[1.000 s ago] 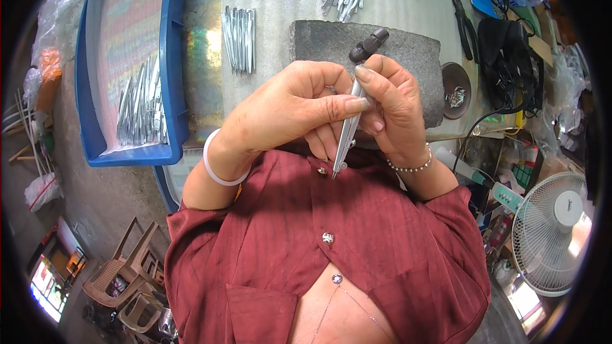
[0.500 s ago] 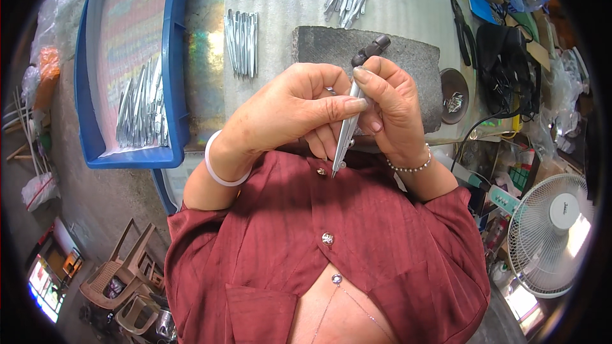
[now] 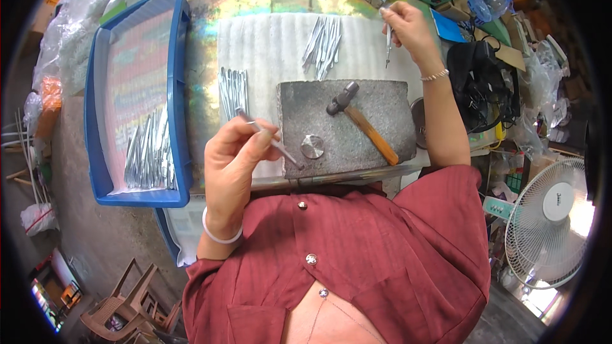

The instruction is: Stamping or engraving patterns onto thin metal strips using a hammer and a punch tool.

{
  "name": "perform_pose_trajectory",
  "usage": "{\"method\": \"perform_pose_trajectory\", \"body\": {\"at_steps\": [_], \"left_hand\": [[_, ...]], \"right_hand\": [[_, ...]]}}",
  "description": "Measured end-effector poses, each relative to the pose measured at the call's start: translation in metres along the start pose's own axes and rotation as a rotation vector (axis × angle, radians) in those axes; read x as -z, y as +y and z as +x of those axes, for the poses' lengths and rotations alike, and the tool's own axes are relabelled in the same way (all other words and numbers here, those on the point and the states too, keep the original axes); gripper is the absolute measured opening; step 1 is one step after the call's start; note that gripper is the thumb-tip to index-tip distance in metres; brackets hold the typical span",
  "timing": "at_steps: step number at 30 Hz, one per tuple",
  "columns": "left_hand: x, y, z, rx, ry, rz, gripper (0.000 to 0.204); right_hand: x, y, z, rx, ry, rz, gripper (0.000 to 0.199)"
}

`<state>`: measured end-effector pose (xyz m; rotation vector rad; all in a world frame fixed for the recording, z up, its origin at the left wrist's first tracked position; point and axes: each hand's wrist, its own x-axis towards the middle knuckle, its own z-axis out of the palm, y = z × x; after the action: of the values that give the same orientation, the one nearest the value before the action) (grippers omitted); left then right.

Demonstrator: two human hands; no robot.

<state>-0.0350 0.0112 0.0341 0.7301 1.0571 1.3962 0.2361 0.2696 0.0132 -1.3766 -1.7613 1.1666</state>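
Observation:
Pinched in my left hand (image 3: 233, 156) is a slim grey metal strip (image 3: 288, 154); its lower end slants over the left front corner of a dark stone block (image 3: 296, 108). On the block lie a hammer (image 3: 368, 130) with a wooden handle and a small round metal disc (image 3: 312, 147). My right hand (image 3: 411, 33) is stretched to the far right, closed on a thin pointed metal piece (image 3: 388, 48) with a small knob, which hangs down. Beside the block are a bundle of slim metal parts (image 3: 234, 92) and a looser pile of metal parts (image 3: 324, 44).
At the left stands a blue tray (image 3: 137, 202) with many metal parts (image 3: 151, 153). A white foam sheet (image 3: 264, 38) covers the bench. A dark round dish (image 3: 418, 121) is half hidden by my right forearm. A fan (image 3: 548, 223) stands at the right.
My hands were together in front of my chest, holding a slim metal piece. Now they are apart, the left beside the block, the right far forward. The hammer shows fully.

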Motion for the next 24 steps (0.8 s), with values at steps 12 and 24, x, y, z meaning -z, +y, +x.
{"method": "perform_pose_trajectory", "body": {"at_steps": [12,24], "left_hand": [[-0.001,-0.025,-0.001,0.185,0.056,-0.731,0.012],[-0.010,-0.015,-0.031,0.173,-0.295,0.136,0.010]], "right_hand": [[-0.082,-0.082,-0.131,0.158,-0.532,0.275,0.034],[-0.107,-0.081,-0.167,-0.191,-0.607,0.641,0.009]]}}
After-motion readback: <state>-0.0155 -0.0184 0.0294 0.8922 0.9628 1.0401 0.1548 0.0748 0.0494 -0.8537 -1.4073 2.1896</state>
